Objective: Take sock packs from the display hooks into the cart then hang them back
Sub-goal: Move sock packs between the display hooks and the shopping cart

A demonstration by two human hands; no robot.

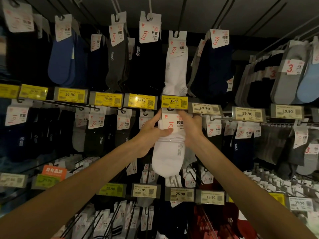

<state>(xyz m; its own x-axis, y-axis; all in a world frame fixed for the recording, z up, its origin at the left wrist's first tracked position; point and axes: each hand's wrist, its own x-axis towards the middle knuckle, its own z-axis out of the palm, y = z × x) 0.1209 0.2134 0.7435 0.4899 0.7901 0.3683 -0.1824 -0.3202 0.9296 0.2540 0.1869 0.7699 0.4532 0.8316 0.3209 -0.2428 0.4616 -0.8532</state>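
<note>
Head view: your left hand (151, 133) and right hand (189, 129) both clasp the white sock pack (170, 152) directly below the yellow 16.90 price tag (174, 101). Your left thumb lies across its paper header (172, 124), and your right fingers curl round its far edge. The header's top sits right under that tag, where the display hook is hidden (so I can't tell whether the hanging hole is on it or off it). That is the risk: working blind behind the tag, you could snag or tear the hole, or knock the tag askew. Your right wrist also crowds the neighbouring packs (213, 130) below-right of the tag, and a sideways tug might drag one loose. The cart isn't in view.
</note>
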